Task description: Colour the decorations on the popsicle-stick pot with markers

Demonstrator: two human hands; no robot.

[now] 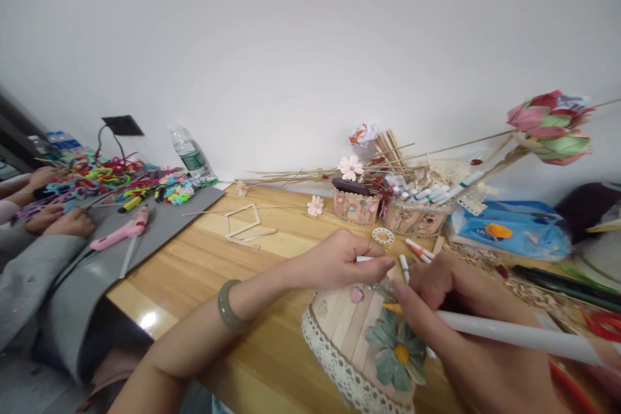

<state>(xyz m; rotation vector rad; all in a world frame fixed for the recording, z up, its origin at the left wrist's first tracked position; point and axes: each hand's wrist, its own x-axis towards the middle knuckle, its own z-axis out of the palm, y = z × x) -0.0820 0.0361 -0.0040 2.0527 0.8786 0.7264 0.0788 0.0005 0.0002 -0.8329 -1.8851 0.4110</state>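
My right hand (490,365) grips a white marker (514,331), its orange tip pointing left over a wooden-slat craft piece (354,330). That piece has white lace (334,369) along its lower edge, a grey-green fabric flower (395,349) with a yellow centre, and a pink heart (357,295) near the top. My left hand (339,259), a green bangle on its wrist, is closed at the top of the craft piece. A slim white piece (365,259) like a marker cap shows between its fingers; the rest of it is hidden.
Slat baskets (356,206) with markers and sticks stand by the wall. Right of them lies a blue packet (514,226). A paper flower (550,126) leans out on the right. At left are a pink glue gun (121,233), pipe cleaners, a bottle (191,152) and other people's hands (68,221).
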